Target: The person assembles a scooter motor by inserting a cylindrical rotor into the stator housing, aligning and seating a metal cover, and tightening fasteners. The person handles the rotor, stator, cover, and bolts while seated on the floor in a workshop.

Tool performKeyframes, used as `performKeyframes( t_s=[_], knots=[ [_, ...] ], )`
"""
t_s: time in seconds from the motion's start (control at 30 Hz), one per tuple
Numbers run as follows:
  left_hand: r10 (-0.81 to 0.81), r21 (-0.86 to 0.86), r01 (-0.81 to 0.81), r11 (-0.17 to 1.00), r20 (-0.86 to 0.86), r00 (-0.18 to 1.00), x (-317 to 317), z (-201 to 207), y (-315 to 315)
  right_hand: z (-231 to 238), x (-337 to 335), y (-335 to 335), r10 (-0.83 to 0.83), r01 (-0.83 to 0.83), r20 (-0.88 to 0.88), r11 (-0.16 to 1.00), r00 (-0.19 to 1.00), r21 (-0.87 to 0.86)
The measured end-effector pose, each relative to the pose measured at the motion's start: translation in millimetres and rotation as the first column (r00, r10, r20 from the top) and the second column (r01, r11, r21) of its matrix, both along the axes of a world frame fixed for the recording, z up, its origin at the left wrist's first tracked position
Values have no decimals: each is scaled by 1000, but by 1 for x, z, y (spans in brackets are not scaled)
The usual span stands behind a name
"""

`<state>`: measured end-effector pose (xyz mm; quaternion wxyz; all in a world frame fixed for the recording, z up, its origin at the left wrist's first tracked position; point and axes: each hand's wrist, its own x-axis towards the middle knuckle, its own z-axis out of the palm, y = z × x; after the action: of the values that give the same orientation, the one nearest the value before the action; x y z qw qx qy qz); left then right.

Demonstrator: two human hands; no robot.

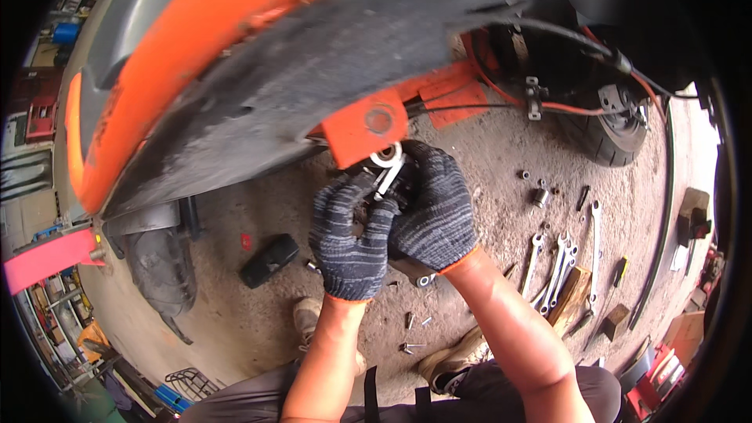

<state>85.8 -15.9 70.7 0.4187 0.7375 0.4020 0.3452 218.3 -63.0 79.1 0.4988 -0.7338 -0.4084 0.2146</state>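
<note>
My left hand (348, 227) and my right hand (435, 207), both in grey-and-black striped knit gloves with orange cuffs, are close together below an orange metal bracket (345, 135) on a scooter's underside. Their fingers are curled round a dark metal part (403, 185), mostly hidden by the gloves. Between the hands, a shiny metal piece (388, 178) slants down from a bright metal ring (386, 155) at the bracket's lower edge. Whether the piece and the ring are one thing, I cannot tell. Above spreads the scooter's black underside (274, 102) with its orange body panel (168, 63).
Several wrenches (595, 254) lie at right beside a wood block (570, 298), sockets (540, 196) and a screwdriver (620, 271). Bolts (410, 347) lie near my feet. A black box-like object (269, 260) is at left. A wheel (607, 139) and cables (580, 45) are at upper right.
</note>
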Motion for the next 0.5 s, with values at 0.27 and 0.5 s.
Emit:
performKeyframes(
  t_s=[0.27,0.5],
  knots=[
    [-21,-63,30,998,139,990,0,-23,-3,-20,4,-16,-6,13,103,997,995,-70],
    [-36,116,30,993,52,998,-9,-32,-5,-24,7,-25,21,-21,99,1000,995,1]
  ],
)
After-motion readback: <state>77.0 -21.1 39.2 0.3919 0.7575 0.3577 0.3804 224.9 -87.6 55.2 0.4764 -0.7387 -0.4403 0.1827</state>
